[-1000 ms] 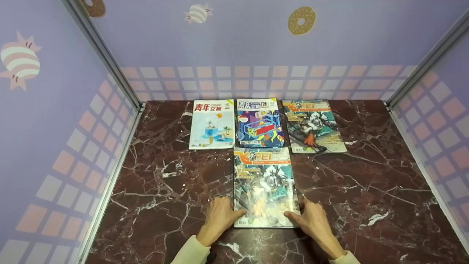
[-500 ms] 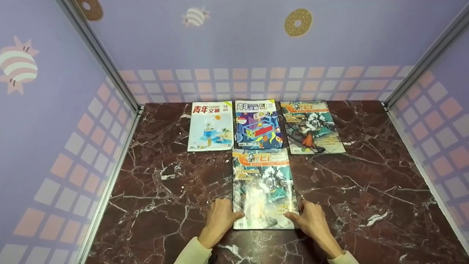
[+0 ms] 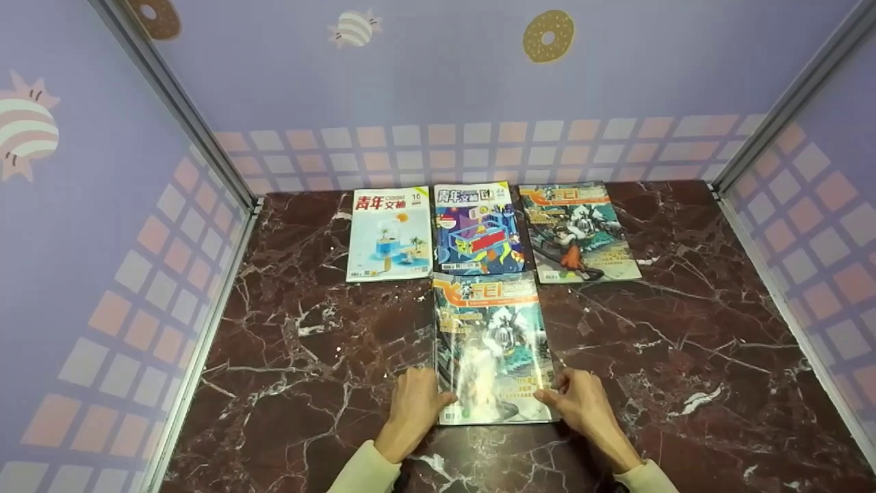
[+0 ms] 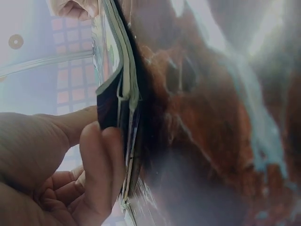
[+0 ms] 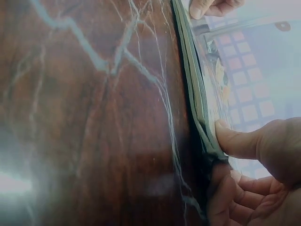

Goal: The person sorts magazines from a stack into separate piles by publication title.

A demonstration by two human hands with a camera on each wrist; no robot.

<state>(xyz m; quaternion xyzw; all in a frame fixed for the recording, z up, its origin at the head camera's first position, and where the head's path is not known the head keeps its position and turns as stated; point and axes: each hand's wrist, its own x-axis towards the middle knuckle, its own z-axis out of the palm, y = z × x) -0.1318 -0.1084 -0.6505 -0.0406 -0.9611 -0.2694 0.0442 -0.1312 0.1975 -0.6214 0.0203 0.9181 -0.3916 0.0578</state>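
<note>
A stack of magazines (image 3: 489, 335), the top one with an orange title band, lies on the dark marbled table in front of me. At its near left edge my left hand (image 3: 414, 404) grips it, thumb on the cover. My right hand (image 3: 585, 404) holds the near right edge in the same way. In the left wrist view several layers show at the stack's edge (image 4: 124, 70), with fingers (image 4: 101, 160) against it. Layered page edges (image 5: 195, 89) also appear in the right wrist view, where the thumb (image 5: 240, 141) presses on top and the fingertips are partly hidden.
Three magazines lie in a row behind the stack: a white one with a beach picture (image 3: 389, 236), a purple-blue one (image 3: 479, 233) and one with an orange title band (image 3: 580, 236). Purple patterned walls (image 3: 438, 75) border the table (image 3: 308, 383) at the back and both sides.
The head view has shifted slightly, so the whole scene sits a little further left. Both hands keep their grip at the stack's near edges, and the magazines stay in place.
</note>
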